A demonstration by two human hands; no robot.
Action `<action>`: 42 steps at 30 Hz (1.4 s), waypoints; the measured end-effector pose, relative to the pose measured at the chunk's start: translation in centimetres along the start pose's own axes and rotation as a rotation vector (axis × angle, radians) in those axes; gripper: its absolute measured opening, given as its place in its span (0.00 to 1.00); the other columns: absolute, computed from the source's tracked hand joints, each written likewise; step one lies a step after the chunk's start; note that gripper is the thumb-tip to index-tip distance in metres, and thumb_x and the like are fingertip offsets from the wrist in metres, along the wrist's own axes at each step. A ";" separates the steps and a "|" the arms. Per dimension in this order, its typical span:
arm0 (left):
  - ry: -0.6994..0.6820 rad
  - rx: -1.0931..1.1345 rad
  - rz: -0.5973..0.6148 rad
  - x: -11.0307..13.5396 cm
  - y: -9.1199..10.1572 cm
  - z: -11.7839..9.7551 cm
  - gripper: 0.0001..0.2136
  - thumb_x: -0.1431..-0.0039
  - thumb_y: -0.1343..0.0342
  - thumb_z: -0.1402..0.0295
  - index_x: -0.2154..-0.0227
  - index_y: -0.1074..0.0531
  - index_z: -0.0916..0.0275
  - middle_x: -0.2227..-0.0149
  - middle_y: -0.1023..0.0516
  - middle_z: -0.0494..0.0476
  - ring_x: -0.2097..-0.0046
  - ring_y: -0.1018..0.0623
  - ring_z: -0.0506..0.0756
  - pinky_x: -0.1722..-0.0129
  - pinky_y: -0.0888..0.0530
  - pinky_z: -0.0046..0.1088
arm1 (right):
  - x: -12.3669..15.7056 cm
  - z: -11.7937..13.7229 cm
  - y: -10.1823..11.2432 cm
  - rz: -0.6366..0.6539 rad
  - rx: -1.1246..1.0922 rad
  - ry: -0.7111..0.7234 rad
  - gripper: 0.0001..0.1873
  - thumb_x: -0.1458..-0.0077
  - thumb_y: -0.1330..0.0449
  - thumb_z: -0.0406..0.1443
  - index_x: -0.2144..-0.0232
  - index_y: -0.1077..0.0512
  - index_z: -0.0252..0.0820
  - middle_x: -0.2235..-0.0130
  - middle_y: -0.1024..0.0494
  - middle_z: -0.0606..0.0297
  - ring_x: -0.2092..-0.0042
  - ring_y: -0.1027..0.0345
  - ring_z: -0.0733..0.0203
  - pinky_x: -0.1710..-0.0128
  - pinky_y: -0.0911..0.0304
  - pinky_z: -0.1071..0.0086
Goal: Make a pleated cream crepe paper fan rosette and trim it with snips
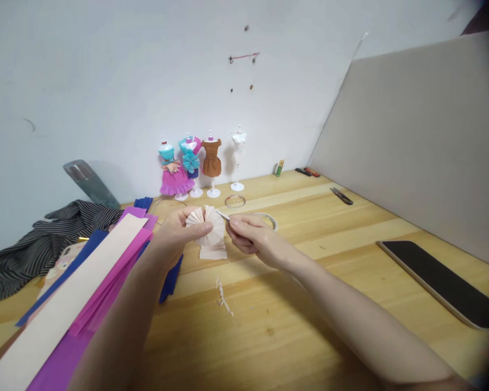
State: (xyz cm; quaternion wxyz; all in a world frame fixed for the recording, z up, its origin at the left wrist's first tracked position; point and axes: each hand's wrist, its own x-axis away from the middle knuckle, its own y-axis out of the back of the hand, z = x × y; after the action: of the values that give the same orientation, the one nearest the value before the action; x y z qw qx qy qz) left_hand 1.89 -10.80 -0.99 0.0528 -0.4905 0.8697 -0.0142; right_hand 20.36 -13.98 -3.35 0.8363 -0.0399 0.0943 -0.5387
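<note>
My left hand pinches a pale cream pleated crepe-paper fan, its thumb lying across the front of the folds. Closed fingers of my right hand hold a slim pointed metal tool; its tip is at the fan's right edge. Most of that tool is hidden in the fist, so its exact kind does not show. Below the fan, a folded cream paper strip hangs or lies close to the tabletop. Small cream paper scraps lie on the wooden table nearer me.
Mini dress forms stand by the wall: three in paper dresses, one bare white form. Coloured paper strips, striped cloth and a leaning flask are left. Wire coils, a glue stick, snips and a phone lie beyond and right.
</note>
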 end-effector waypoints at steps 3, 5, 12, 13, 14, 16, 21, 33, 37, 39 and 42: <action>-0.008 0.003 0.018 0.1 0.1 0.0 0.09 0.56 0.34 0.67 0.73 0.25 0.66 0.75 0.25 0.52 0.73 0.28 0.49 0.69 0.33 0.25 | 0.1 0.2 0.0 0.024 -0.054 -0.038 0.20 0.47 0.45 0.48 0.80 0.42 0.41 0.84 0.53 0.78 0.82 0.65 0.72 0.83 0.69 0.73; -0.004 0.008 0.027 0.1 0.0 -0.1 0.09 0.55 0.34 0.67 0.72 0.24 0.66 0.75 0.25 0.52 0.73 0.29 0.49 0.69 0.33 0.25 | 0.1 0.3 -0.1 0.043 -0.093 -0.059 0.20 0.47 0.45 0.48 0.80 0.41 0.41 0.84 0.54 0.78 0.82 0.66 0.73 0.83 0.69 0.74; 0.005 0.010 0.038 0.1 -0.2 -0.3 0.11 0.56 0.34 0.65 0.70 0.23 0.67 0.75 0.24 0.54 0.73 0.28 0.51 0.69 0.33 0.25 | 0.1 0.2 -0.2 0.038 -0.094 -0.052 0.19 0.46 0.45 0.48 0.79 0.41 0.41 0.84 0.53 0.78 0.82 0.65 0.73 0.83 0.69 0.74; 0.008 0.006 0.039 0.1 -0.2 -0.3 0.11 0.56 0.34 0.65 0.71 0.24 0.67 0.75 0.24 0.54 0.73 0.28 0.50 0.70 0.33 0.25 | 0.1 0.2 -0.2 0.034 -0.086 -0.051 0.19 0.47 0.45 0.48 0.79 0.41 0.41 0.84 0.52 0.78 0.82 0.65 0.73 0.83 0.69 0.74; 0.012 0.001 0.039 0.1 -0.2 -0.2 0.11 0.56 0.34 0.65 0.71 0.24 0.67 0.75 0.25 0.54 0.73 0.28 0.50 0.70 0.33 0.25 | 0.1 0.1 -0.2 0.031 -0.078 -0.048 0.19 0.47 0.45 0.48 0.79 0.41 0.41 0.84 0.52 0.78 0.82 0.65 0.73 0.83 0.69 0.74; 0.027 -0.009 0.044 0.1 -0.1 -0.1 0.10 0.56 0.34 0.65 0.72 0.24 0.66 0.75 0.25 0.54 0.73 0.28 0.50 0.70 0.33 0.25 | 0.1 0.1 -0.3 0.024 -0.058 -0.036 0.19 0.48 0.45 0.48 0.79 0.40 0.41 0.84 0.52 0.78 0.82 0.65 0.73 0.83 0.68 0.74; 0.070 -0.038 0.081 0.2 0.1 0.1 0.12 0.55 0.34 0.64 0.69 0.24 0.67 0.73 0.23 0.54 0.72 0.27 0.50 0.69 0.31 0.26 | 0.0 0.1 -0.4 0.003 0.025 0.021 0.19 0.48 0.46 0.48 0.80 0.39 0.41 0.84 0.51 0.77 0.82 0.62 0.72 0.84 0.65 0.75; 0.051 -0.081 0.062 0.1 0.6 0.1 0.12 0.54 0.35 0.64 0.67 0.23 0.66 0.73 0.23 0.53 0.71 0.27 0.50 0.69 0.32 0.24 | 0.0 0.2 -0.3 -0.016 0.147 0.061 0.19 0.47 0.48 0.48 0.78 0.37 0.40 0.84 0.49 0.76 0.81 0.59 0.71 0.83 0.62 0.73; 0.051 -0.058 0.088 0.0 0.6 0.1 0.12 0.53 0.35 0.64 0.68 0.23 0.66 0.74 0.24 0.53 0.72 0.28 0.49 0.70 0.33 0.23 | 0.0 0.2 -0.4 -0.015 0.151 0.063 0.18 0.47 0.48 0.48 0.79 0.37 0.40 0.84 0.49 0.76 0.81 0.59 0.71 0.83 0.62 0.72; 0.058 -0.059 0.082 0.0 0.6 0.1 0.12 0.54 0.35 0.64 0.67 0.23 0.66 0.74 0.24 0.52 0.72 0.28 0.49 0.69 0.32 0.24 | 0.0 0.2 -0.4 -0.019 0.164 0.069 0.18 0.46 0.48 0.48 0.79 0.37 0.40 0.84 0.48 0.76 0.81 0.59 0.71 0.82 0.62 0.72; 0.065 -0.094 0.063 -0.1 0.7 0.2 0.13 0.54 0.35 0.63 0.66 0.23 0.66 0.74 0.25 0.52 0.72 0.29 0.49 0.68 0.32 0.25 | 0.0 0.1 -0.4 -0.023 0.179 0.078 0.18 0.46 0.48 0.48 0.78 0.37 0.40 0.84 0.48 0.76 0.81 0.59 0.71 0.82 0.63 0.72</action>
State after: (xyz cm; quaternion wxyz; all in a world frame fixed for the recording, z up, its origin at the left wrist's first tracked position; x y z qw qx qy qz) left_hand 1.39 -10.40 -1.26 0.0019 -0.4642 0.8856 0.0124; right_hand 20.01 -14.13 -3.15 0.8260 0.0549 0.0777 -0.5556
